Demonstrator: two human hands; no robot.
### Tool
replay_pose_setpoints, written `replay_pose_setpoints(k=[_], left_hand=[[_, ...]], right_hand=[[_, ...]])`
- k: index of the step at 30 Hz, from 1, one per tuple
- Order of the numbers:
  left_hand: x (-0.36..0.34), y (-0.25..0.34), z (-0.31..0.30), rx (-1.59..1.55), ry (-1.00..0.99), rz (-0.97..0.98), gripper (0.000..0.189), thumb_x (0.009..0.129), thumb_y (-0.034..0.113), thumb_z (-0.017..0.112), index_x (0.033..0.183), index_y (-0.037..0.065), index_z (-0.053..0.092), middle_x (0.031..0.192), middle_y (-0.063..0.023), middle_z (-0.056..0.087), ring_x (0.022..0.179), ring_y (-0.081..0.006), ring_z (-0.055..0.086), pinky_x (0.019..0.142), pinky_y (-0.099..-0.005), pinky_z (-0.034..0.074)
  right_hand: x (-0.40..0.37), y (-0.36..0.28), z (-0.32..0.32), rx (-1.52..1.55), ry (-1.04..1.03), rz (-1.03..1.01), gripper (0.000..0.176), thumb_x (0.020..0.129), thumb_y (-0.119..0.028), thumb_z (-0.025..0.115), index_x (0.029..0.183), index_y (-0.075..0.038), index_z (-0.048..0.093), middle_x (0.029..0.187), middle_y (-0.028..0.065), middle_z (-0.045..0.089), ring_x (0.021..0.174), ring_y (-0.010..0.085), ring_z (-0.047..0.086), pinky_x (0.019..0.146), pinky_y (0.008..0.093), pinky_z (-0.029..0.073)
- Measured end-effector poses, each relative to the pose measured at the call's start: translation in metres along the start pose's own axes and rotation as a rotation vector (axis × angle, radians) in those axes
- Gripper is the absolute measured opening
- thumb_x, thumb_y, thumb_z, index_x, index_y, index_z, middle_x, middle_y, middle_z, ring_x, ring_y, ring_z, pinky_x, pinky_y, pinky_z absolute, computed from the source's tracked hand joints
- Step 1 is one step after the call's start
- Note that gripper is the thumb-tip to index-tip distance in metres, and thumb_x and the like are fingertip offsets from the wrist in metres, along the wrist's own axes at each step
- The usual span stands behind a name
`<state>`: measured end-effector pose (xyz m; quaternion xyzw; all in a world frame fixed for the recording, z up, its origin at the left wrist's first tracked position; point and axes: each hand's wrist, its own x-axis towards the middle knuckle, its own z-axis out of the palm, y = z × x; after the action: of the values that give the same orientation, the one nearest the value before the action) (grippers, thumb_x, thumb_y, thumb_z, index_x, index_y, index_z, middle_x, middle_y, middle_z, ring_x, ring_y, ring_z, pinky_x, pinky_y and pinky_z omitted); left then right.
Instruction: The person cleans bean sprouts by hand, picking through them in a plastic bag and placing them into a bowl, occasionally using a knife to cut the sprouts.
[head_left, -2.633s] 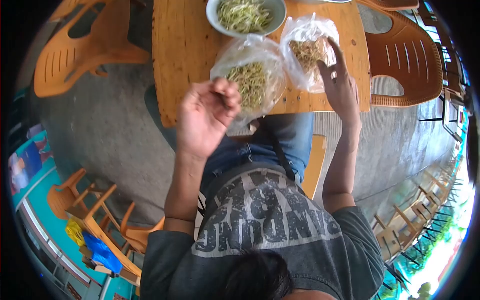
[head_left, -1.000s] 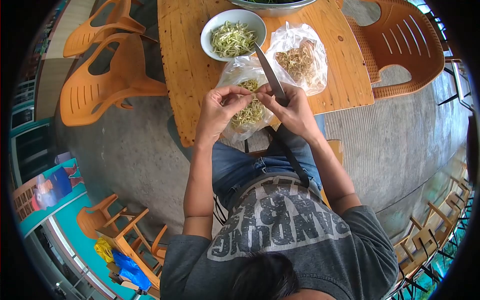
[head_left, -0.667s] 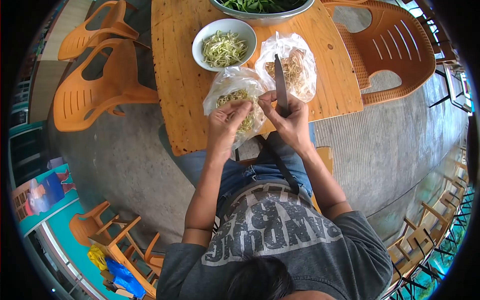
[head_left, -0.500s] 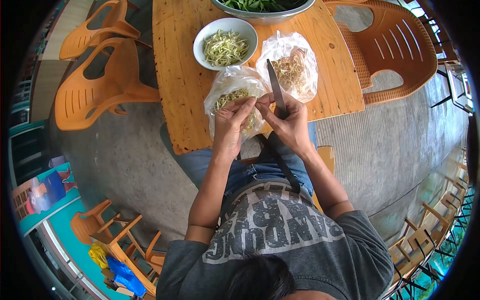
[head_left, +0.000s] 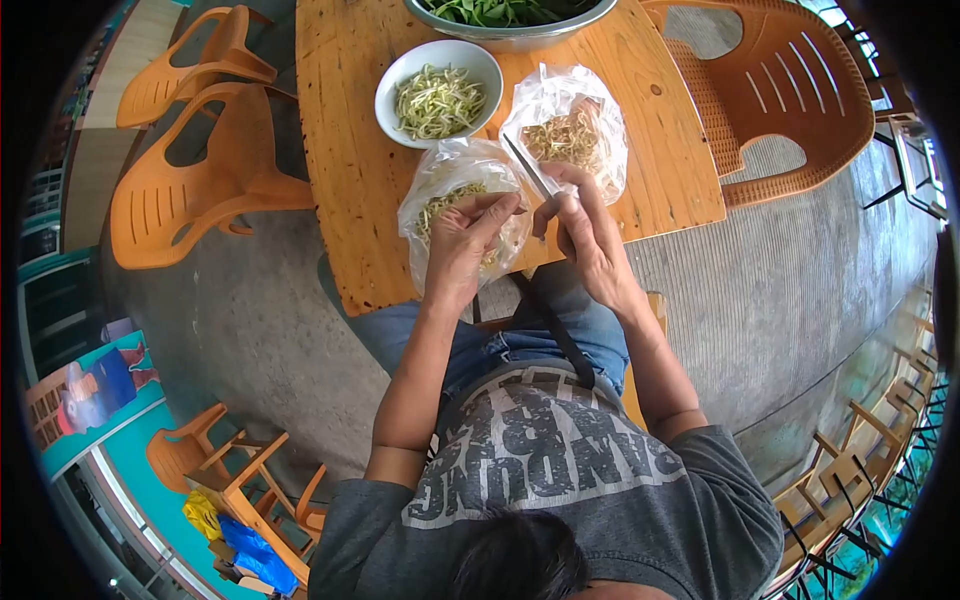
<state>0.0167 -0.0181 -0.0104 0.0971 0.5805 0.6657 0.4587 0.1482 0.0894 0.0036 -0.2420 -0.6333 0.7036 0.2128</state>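
My left hand (head_left: 466, 240) is closed in a pinch over the near plastic bag (head_left: 415, 215), which holds bean sprouts (head_left: 440, 208); whatever lies between its fingertips is too small to make out. A knife (head_left: 527, 165) is gripped in my right hand (head_left: 590, 225), its blade slanting up and to the left, with the handle hidden by the fingers. Beyond that hand a second plastic bag (head_left: 611, 110) contains thin brownish sprout trimmings (head_left: 563, 140). Pale sprouts (head_left: 438, 103) are heaped in a white bowl (head_left: 384, 118) behind the near bag.
A metal basin (head_left: 520, 38) of green leaves (head_left: 505, 10) stands at the far edge of the wooden table (head_left: 350, 180). Orange chairs (head_left: 200, 190) are on the left, and a brown woven-look chair (head_left: 800, 100) is at the right. My legs (head_left: 400, 325) reach under the near edge.
My right hand has turned and drawn slightly away from my left, so the knife tilts further left and lower. The left hand stays pinched over the near bag.
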Motion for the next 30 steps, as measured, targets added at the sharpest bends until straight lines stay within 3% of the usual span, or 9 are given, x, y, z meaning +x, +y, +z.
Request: replay_pose_setpoints(k=[2,5,14,17,24,30], left_hand=[[0.005,0.004,0.003,0.057,-0.056,0.011,0.017,0.085,0.015,0.07,0.094,0.0,0.07,0.081,-0.0014,0.068,0.062,-0.0007,0.051,0.054,-0.0163,0.036],[0.013,0.008,0.004,0.126,-0.096,-0.018,0.018,0.084,0.015,0.07,0.094,-0.001,0.07,0.082,-0.0034,0.069,0.071,-0.0044,0.058,0.062,-0.0178,0.043],[0.019,0.011,0.014,0.211,-0.133,0.085,0.016,0.085,0.01,0.068,0.093,-0.003,0.069,0.083,-0.0055,0.069,0.075,-0.0065,0.061,0.068,-0.0197,0.047],[0.023,0.009,0.01,0.302,-0.156,0.098,0.011,0.084,0.006,0.067,0.092,-0.002,0.069,0.086,-0.0059,0.069,0.08,-0.0088,0.063,0.075,-0.0214,0.048],[0.024,0.012,0.01,0.423,-0.164,0.146,0.012,0.084,0.006,0.067,0.092,-0.003,0.069,0.084,-0.0054,0.069,0.078,-0.0081,0.062,0.073,-0.0215,0.048],[0.021,0.018,0.006,0.615,-0.19,0.242,0.011,0.083,0.006,0.069,0.09,-0.002,0.07,0.081,-0.0045,0.069,0.075,-0.007,0.061,0.069,-0.0219,0.048]], right_hand=[[0.0,-0.005,-0.009,-0.065,-0.107,0.026,0.039,0.1,-0.032,0.042,0.129,-0.006,0.046,0.081,0.0064,0.058,0.079,0.0131,0.054,0.074,0.0285,0.043],[0.003,-0.001,-0.014,-0.087,-0.111,-0.029,0.038,0.1,-0.032,0.045,0.128,-0.007,0.049,0.081,0.0065,0.058,0.075,0.0138,0.056,0.07,0.0291,0.046],[0.006,0.013,-0.019,-0.152,-0.091,-0.059,0.034,0.099,-0.031,0.046,0.123,-0.009,0.054,0.079,0.0056,0.059,0.072,0.0133,0.056,0.067,0.0291,0.047],[0.005,0.015,-0.022,-0.177,-0.096,-0.031,0.034,0.098,-0.032,0.046,0.122,-0.009,0.054,0.077,0.0054,0.059,0.071,0.0131,0.057,0.067,0.0289,0.047],[0.005,0.018,-0.021,-0.135,-0.093,-0.047,0.033,0.099,-0.031,0.046,0.122,-0.009,0.054,0.076,0.0064,0.059,0.069,0.0143,0.059,0.065,0.0308,0.047],[0.007,0.016,-0.018,-0.286,-0.111,0.018,0.029,0.098,-0.027,0.048,0.118,-0.008,0.054,0.074,0.0077,0.059,0.068,0.0156,0.059,0.064,0.0306,0.047]])
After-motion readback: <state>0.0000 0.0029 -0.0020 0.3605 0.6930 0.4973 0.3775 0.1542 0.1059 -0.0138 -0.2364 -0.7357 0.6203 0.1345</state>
